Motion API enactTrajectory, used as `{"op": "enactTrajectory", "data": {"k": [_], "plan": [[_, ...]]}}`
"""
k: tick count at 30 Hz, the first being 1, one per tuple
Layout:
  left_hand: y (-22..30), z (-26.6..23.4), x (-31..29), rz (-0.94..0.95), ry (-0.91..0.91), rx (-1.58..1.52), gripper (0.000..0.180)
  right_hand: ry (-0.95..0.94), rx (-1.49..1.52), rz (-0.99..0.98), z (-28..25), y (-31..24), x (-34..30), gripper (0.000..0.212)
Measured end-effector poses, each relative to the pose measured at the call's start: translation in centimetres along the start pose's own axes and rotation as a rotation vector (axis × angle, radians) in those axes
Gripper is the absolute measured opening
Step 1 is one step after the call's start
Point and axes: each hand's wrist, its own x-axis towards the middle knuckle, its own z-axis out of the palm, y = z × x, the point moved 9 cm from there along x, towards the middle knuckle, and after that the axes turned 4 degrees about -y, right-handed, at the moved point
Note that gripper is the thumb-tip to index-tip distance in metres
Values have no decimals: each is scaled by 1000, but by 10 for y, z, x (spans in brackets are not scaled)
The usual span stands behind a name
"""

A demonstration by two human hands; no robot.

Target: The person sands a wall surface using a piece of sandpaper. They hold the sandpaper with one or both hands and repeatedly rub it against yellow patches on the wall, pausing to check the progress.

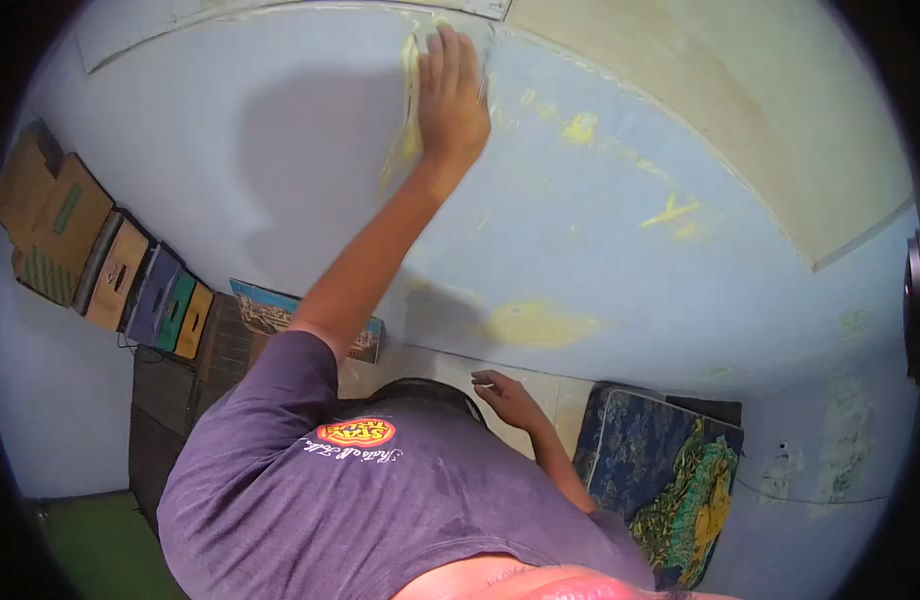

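My left arm is raised, and my left hand (454, 105) lies against the pale blue wall (330, 190) near its upper edge. Its fingers are stretched out side by side; whatever may be under the palm is hidden. A yellow streak (410, 90) runs down the wall just left of these fingers. Further yellow patches (580, 128) mark the wall to the right, and a broad yellow smear (540, 324) sits lower down. My right hand (510, 398) hangs low in front of my body, fingers loosely bent and apart, with nothing visible in it.
At left, a cardboard box (65, 225) rests on a stack of coloured drawers (160, 290). A picture panel (265, 305) leans at the wall's foot. A blue patterned mattress (630, 450) with a patterned cloth (690, 490) lies at right. A beige panel (760, 110) borders the wall above.
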Motion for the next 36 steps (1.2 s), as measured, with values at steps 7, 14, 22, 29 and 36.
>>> {"op": "enactTrajectory", "data": {"k": [7,14,22,29,36], "plan": [[55,62,-130,285,-445,86,52,118,226,-1,18,31,34,46],[11,3,-204,-86,-381,-209,55,149,74,-8,-22,32,26,43],[2,-25,-4,-25,30,-23,52,137,337,-142,-24,36,43,37],[42,48,-79,82,-132,69,58,-17,430,-215,-9,38,59,39],[27,33,-213,-56,-448,-89,61,-80,259,-121,-1,57,70,40]]}}
